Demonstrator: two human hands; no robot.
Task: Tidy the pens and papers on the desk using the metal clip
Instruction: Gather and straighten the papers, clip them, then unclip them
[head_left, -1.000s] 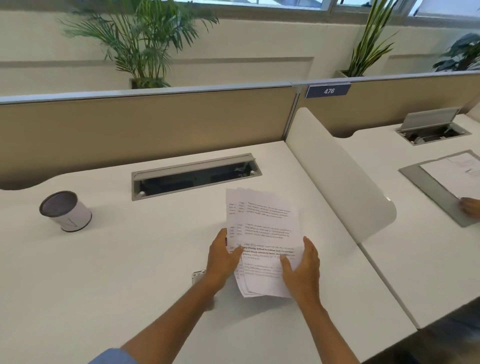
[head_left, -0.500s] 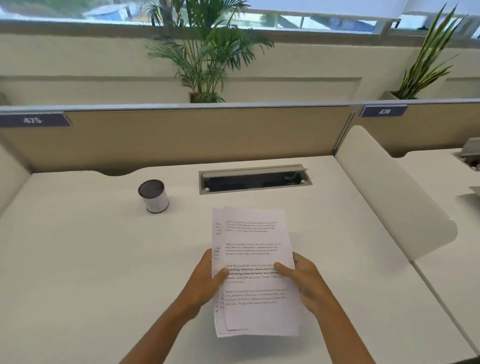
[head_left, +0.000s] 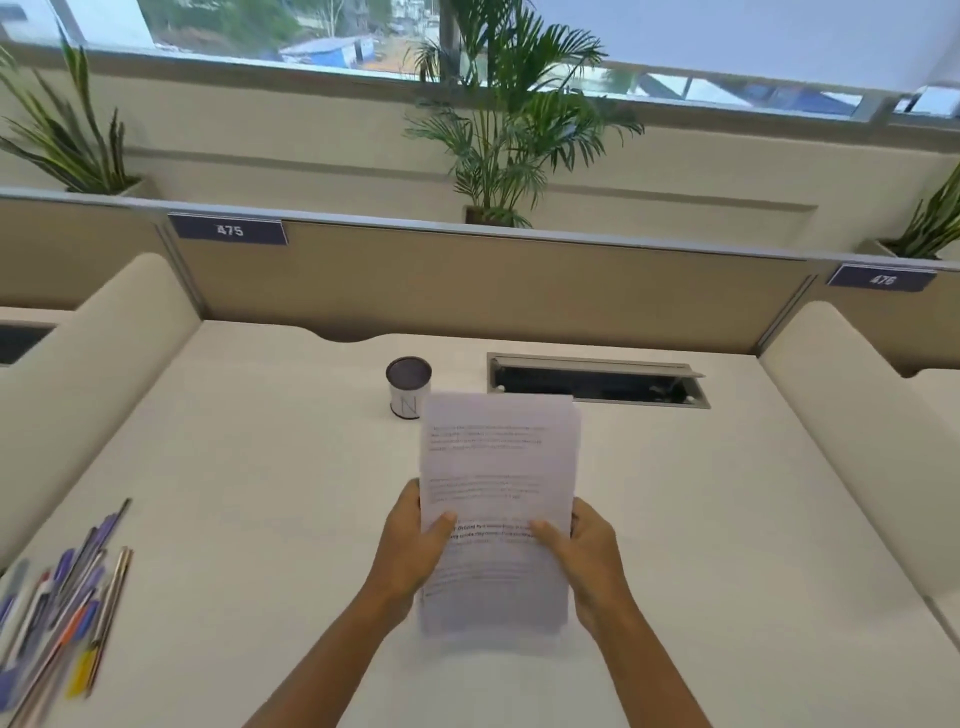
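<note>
A stack of printed papers (head_left: 498, 457) stands nearly upright over the middle of the white desk (head_left: 260, 467), its edges squared and its lower edge near the desk. My left hand (head_left: 413, 545) grips its left side with the thumb across the front. My right hand (head_left: 582, 551) grips its right side the same way. Several pens (head_left: 62, 603) of mixed colours lie loose at the desk's left edge. A metal clip is nowhere in view.
A white cup with a dark rim (head_left: 409, 387) stands behind the papers, to the left. A cable tray slot (head_left: 597, 384) opens at the back right. Rounded dividers (head_left: 104, 353) flank the desk, with a partition wall (head_left: 467, 280) behind.
The loose, fanned sheets have been lifted off the desk and squared into one upright stack. The camera has turned left and up, bringing the pens into view.
</note>
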